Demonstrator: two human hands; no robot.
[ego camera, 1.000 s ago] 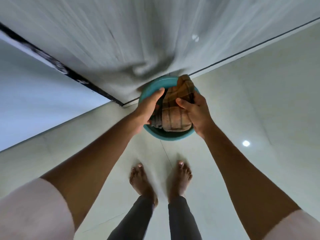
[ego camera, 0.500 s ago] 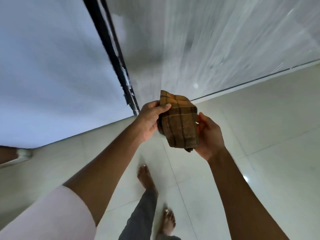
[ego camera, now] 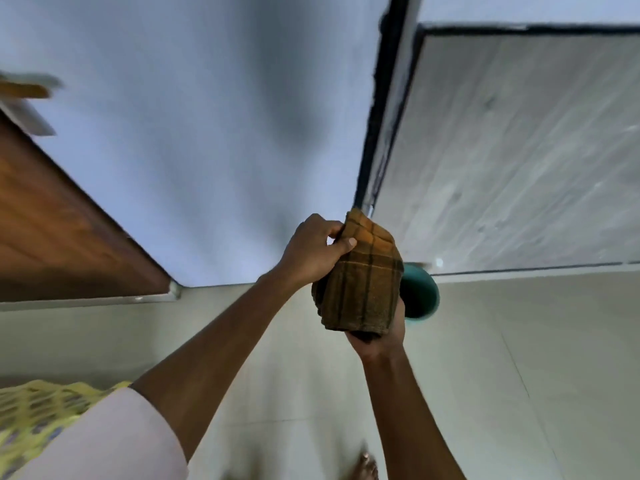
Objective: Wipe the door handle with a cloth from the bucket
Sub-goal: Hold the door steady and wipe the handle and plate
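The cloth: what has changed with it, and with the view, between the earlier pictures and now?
The cloth was lifted out of the bucket, which now stands behind it on the floor. The view turned left, bringing a wooden door into sight. The right hand moved beneath the cloth. As before, the left hand grips its upper edge and both hands hold it.

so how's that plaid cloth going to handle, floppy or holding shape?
Probably floppy: the cloth sags in folds between the left hand pinching its top and the right hand cupping its bottom. Its thick folded bulk suggests towel-like weight. The woven surface looks grippy, unlikely to slip.
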